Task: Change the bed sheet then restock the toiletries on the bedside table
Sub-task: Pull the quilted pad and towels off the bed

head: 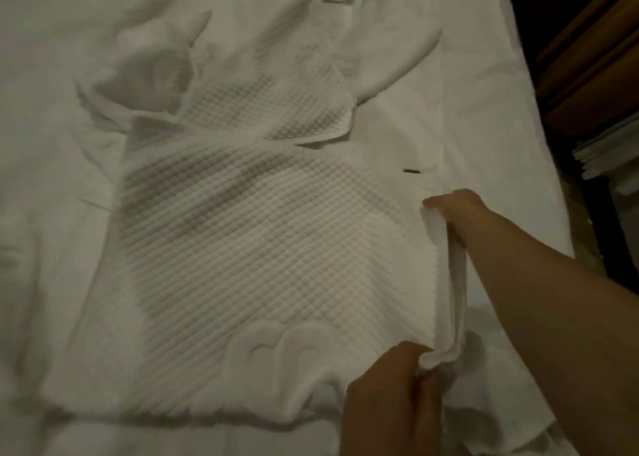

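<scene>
The right hand (pixel 453 210) pinches the far end of a folded edge of the white quilted waffle-textured cloth (pixel 262 248), while the left hand (pixel 394 386) grips the near end of the same edge, fingers curled round it. That cloth lies rumpled on the smooth white bed sheet (pixel 484 109) covering the bed. This looks like the sheet-changing step, with the quilted piece being gathered or folded; the next move calls for both hands lifting the edge together so the layers stay aligned. A small dark object (pixel 411 170), too blurred to identify, lies on the sheet just beyond the right hand. At the right edge stand brown wooden furniture (pixel 587 75) and a stack of white folded linen (pixel 608 154).
</scene>
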Demonstrator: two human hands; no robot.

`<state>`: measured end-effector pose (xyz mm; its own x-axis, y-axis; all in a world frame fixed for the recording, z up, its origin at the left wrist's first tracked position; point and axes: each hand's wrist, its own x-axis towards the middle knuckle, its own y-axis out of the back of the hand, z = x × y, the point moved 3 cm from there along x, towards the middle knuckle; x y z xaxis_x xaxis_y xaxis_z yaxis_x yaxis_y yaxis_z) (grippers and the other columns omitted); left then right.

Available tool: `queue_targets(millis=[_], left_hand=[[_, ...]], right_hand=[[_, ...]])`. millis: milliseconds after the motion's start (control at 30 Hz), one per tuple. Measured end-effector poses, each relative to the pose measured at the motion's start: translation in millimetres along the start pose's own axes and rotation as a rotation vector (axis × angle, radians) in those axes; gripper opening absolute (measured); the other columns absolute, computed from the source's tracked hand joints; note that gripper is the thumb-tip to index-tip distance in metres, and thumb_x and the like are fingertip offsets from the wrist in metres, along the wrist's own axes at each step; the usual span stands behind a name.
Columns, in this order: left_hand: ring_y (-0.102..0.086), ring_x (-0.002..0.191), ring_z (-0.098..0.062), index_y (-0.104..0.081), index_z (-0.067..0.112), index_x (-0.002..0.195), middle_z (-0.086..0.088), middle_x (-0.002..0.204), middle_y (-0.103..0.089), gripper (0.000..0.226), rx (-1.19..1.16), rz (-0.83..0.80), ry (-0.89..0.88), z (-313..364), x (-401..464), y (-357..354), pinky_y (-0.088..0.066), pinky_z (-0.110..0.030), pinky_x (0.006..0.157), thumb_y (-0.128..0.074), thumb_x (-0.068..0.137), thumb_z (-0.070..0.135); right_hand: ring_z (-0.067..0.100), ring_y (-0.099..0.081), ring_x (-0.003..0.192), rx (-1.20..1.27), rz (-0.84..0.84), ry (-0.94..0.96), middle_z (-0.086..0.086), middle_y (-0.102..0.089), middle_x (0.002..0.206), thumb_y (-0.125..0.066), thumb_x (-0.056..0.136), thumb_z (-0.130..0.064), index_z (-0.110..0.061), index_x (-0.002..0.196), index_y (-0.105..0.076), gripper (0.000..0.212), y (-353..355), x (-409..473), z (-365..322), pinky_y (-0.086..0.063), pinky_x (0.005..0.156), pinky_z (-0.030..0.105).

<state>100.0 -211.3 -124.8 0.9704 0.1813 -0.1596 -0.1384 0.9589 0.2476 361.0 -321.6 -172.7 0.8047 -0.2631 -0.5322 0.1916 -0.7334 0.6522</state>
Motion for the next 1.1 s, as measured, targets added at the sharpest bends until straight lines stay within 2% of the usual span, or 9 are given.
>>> queue_targets(millis=[67,133,367,467,533,667,800,933,1100], left_hand=[[-0.058,0.062,0.002,-0.056,0.048,0.085,0.018,0.066,-0.061,0.027,-0.108,0.142,0.032,-8,-2,28,-0.044,-0.012,0.06,-0.04,0.068,0.062],[-0.056,0.057,0.005,-0.059,0.051,0.082,0.021,0.059,-0.061,0.024,-0.211,0.368,0.086,-25,-1,65,-0.04,-0.006,0.056,-0.045,0.065,0.06],[-0.058,0.074,-0.02,-0.069,0.039,0.072,0.001,0.066,-0.068,0.01,-0.522,0.83,0.453,-113,-21,160,-0.05,-0.03,0.07,-0.064,0.07,0.031],[-0.058,0.092,-0.025,-0.065,0.023,0.077,-0.01,0.085,-0.064,0.012,-0.546,0.976,0.629,-147,-40,189,-0.046,-0.046,0.093,-0.065,0.087,0.016],[-0.06,0.097,-0.031,-0.059,0.021,0.075,-0.016,0.09,-0.061,0.01,-0.499,1.019,0.681,-158,-47,204,-0.046,-0.052,0.094,-0.065,0.082,0.025],[-0.053,0.083,-0.022,-0.059,0.015,0.084,-0.008,0.082,-0.058,0.008,-0.263,1.071,0.7,-165,-53,228,-0.034,-0.028,0.068,-0.057,0.091,0.011],[-0.045,0.078,-0.02,-0.058,0.006,0.086,-0.009,0.079,-0.053,0.008,-0.117,1.085,0.724,-171,-60,235,-0.02,-0.024,0.06,-0.053,0.092,0.006],[-0.045,0.078,-0.022,-0.058,-0.001,0.092,-0.021,0.089,-0.061,0.013,-0.046,1.068,0.761,-167,-63,234,-0.019,-0.026,0.062,-0.047,0.095,0.006],[-0.053,0.098,-0.037,-0.058,-0.003,0.106,-0.026,0.106,-0.057,0.02,0.235,1.017,0.642,-148,-59,241,-0.035,-0.036,0.081,-0.047,0.09,0.002]], right_hand=[[0.037,-0.061,0.086,0.025,-0.029,0.008,0.024,-0.062,0.103,-0.068,0.083,-0.016,0.007,0.109,-0.058,0.036,-4,-2,-18,-0.058,0.071,0.032],[0.026,-0.052,0.061,0.049,-0.063,0.038,0.014,-0.054,0.075,-0.062,0.086,-0.01,-0.002,0.08,-0.058,0.011,-9,-15,-43,-0.045,0.04,0.015],[0.019,-0.057,0.07,0.088,-0.157,0.421,0.007,-0.059,0.08,-0.06,0.084,-0.017,-0.015,0.076,-0.056,0.009,-107,-82,-164,-0.045,0.065,0.029],[0.029,-0.061,0.099,-0.022,-0.189,0.572,0.014,-0.064,0.108,-0.06,0.084,-0.025,-0.001,0.11,-0.063,0.035,-179,-119,-203,-0.05,0.086,0.034],[0.029,-0.058,0.105,-0.125,-0.223,0.613,0.013,-0.062,0.115,-0.055,0.09,-0.026,0.0,0.12,-0.058,0.04,-221,-137,-217,-0.046,0.081,0.029],[0.03,-0.056,0.111,-0.297,-0.283,0.611,0.011,-0.061,0.119,-0.042,0.095,-0.023,-0.007,0.113,-0.061,0.031,-275,-164,-215,-0.044,0.089,0.031],[0.018,-0.054,0.106,-0.272,-0.29,0.706,0.0,-0.061,0.119,-0.045,0.095,-0.028,-0.019,0.119,-0.059,0.03,-273,-178,-180,-0.039,0.089,0.027],[0.02,-0.039,0.133,-0.475,-0.229,1.016,0.001,-0.043,0.145,-0.045,0.097,-0.031,-0.022,0.14,-0.042,0.044,-256,-189,-136,-0.028,0.108,0.033],[0.02,-0.006,0.146,-0.883,-0.231,0.987,-0.002,-0.007,0.159,-0.037,0.099,-0.034,-0.026,0.149,-0.021,0.053,-250,-170,-107,-0.016,0.116,0.046]])
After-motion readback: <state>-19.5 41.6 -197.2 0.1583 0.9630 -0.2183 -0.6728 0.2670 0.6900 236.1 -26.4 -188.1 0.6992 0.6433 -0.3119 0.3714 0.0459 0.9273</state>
